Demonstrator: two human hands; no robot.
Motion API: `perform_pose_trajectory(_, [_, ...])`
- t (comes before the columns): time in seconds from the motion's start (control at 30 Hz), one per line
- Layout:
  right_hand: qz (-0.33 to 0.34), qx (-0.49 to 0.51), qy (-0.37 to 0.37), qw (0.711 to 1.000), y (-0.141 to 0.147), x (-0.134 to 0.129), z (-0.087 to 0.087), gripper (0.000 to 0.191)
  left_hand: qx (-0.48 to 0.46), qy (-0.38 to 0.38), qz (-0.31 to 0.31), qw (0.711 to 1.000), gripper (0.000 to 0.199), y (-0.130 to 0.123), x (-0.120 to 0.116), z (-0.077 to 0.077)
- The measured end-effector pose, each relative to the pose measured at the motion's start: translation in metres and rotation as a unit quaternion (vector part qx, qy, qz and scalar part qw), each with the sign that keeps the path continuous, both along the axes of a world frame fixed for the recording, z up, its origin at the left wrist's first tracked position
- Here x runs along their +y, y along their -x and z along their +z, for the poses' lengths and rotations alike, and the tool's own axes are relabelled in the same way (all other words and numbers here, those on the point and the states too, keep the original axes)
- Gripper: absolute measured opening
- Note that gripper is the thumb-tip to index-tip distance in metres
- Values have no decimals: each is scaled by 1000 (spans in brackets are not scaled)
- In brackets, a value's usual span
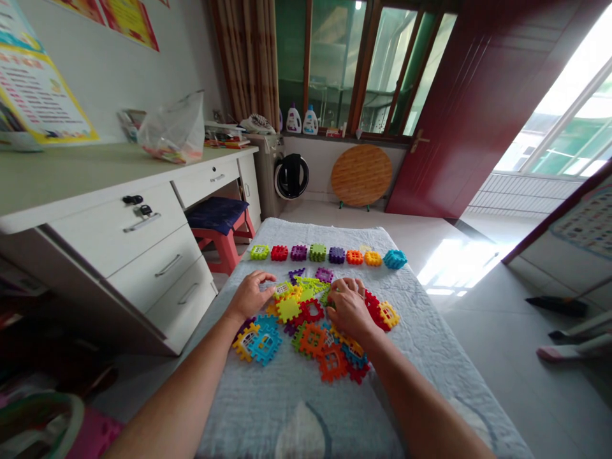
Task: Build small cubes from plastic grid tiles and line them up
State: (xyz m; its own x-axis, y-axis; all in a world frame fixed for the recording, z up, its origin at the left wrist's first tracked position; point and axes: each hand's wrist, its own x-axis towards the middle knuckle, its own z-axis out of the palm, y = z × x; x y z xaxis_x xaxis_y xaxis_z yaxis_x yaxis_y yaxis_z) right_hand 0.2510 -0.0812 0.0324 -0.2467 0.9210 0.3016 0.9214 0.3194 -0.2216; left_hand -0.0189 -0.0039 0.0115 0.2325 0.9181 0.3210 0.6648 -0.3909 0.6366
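Observation:
My left hand (pixel 249 296) is at the left edge of a loose pile of plastic interlocking tiles, thumb and fingers apart. Its thumb is close to a yellow-green window tile (pixel 283 290); whether they touch I cannot tell. Over the right part of the pile, my right hand (pixel 348 303) has its fingers curled downward, hiding what is beneath them. A bit of green tile (pixel 325 298) shows beside it. Around the hands lie a yellow-green square tile (pixel 289 310), a blue tile (pixel 266 343), an orange tile (pixel 313 340) and red tiles (pixel 373 310).
Behind the pile, several assembled blocks stand in a row, from a yellow-green block (pixel 259 252) to a blue block (pixel 395 259). A pale cloth (pixel 268 408) covers the table. To the left are a white desk (pixel 138 236) and a pink stool (pixel 227 245) with a dark cover.

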Motion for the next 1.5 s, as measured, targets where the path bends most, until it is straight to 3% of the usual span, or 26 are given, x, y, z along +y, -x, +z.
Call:
perform_pose_trajectory(0.2, [-21,107,-59,992,-4,4,8,12,-26,43,-24,998,26,0,4,-5])
perform_pose_trajectory(0.37, [-77,274,-105,953,-32,11,15,20,-31,48,-29,998,27,1,9,-9])
perform_pose_trajectory(0.5, [-148,331,-88,928,-49,15,10,28,-31,53,-36,997,27,2,11,-12])
perform_pose_trajectory(0.67, [-175,295,-67,937,-49,20,1,27,-24,47,-33,998,26,1,11,-12])
perform_pose_trajectory(0.83, [-203,105,-43,973,-41,18,-2,18,-11,38,-30,999,26,1,10,-10])
perform_pose_trajectory(0.97, [-205,1,-61,977,-37,12,3,13,-10,37,-32,999,26,0,10,-9])
perform_pose_trajectory(1.17, [-177,-8,-11,984,-30,8,8,34,-9,30,-33,999,25,0,9,-8])
perform_pose_trajectory(1.33, [-158,15,14,987,-31,10,3,34,-4,32,-33,999,25,0,8,-8])
perform_pose_trajectory(1.5, [-19,98,25,995,-26,5,8,54,-1,27,-32,999,25,1,9,-9])
